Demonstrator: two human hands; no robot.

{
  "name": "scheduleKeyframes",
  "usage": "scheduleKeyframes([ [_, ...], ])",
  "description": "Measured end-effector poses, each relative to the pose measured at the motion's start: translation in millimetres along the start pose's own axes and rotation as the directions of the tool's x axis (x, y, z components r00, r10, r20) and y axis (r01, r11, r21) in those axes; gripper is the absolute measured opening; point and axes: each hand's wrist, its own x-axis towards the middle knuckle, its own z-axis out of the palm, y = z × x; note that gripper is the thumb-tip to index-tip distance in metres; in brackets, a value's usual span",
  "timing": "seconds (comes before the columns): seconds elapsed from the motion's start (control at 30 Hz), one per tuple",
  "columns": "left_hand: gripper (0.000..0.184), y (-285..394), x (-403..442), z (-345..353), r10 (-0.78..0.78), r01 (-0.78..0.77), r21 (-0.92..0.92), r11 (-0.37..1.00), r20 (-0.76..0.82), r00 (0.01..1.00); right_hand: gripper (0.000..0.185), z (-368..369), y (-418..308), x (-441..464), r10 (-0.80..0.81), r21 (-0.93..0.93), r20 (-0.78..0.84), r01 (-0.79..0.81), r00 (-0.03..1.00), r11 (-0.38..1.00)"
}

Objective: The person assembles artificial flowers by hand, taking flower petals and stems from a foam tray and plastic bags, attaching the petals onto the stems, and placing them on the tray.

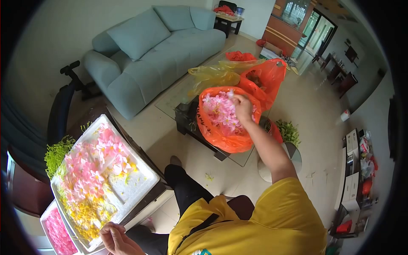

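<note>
My right hand [242, 108] reaches over an open orange plastic bag [231, 143] full of loose pink flowers [221, 111]. Its fingers are pinched on a pale pink flower [230, 94], slightly blurred. At the bottom left, my left hand [117, 240] is closed beside the near corner of a white foam tray [146, 172]. Whatever its curled fingers hold is hidden or too small to name. Pink blossoms [85, 170] cover much of the tray, with yellow flower parts [89, 216] heaped at its near end.
Beneath the bag is a glass-topped table [170, 111], also bearing a yellowish bag [212, 76] and another orange bag [267, 80]. A second tray of pink flowers [59, 231] sits below the first. Green stems [59, 155] lie beside the tray. Behind stands a sofa [165, 55].
</note>
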Motion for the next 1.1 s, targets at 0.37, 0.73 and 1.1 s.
scheduleKeyframes([
  [0.37, 0.014, 13.1, -1.4, 1.6, 0.022, 0.002, 0.269, 0.963, -0.084, 0.996, 0.030, 63.1, 191.5, -8.9, 0.057, -0.404, 0.311, 0.078, 0.949, 0.912],
  [0.73, 0.039, -3.3, 55.7, 33.5, 0.260, -0.623, 0.662, 0.417, 0.569, 0.780, 0.040, -11.7, 89.1, 4.5, -0.046, -0.392, 0.115, 0.087, 0.992, 0.916],
  [1.1, 0.044, -33.6, 78.4, 78.1, 0.110, -0.554, 0.831, 0.061, 0.546, 0.831, 0.032, -18.7, -97.4, -109.3, -0.463, 0.187, 0.205, 0.430, 0.862, 0.883],
])
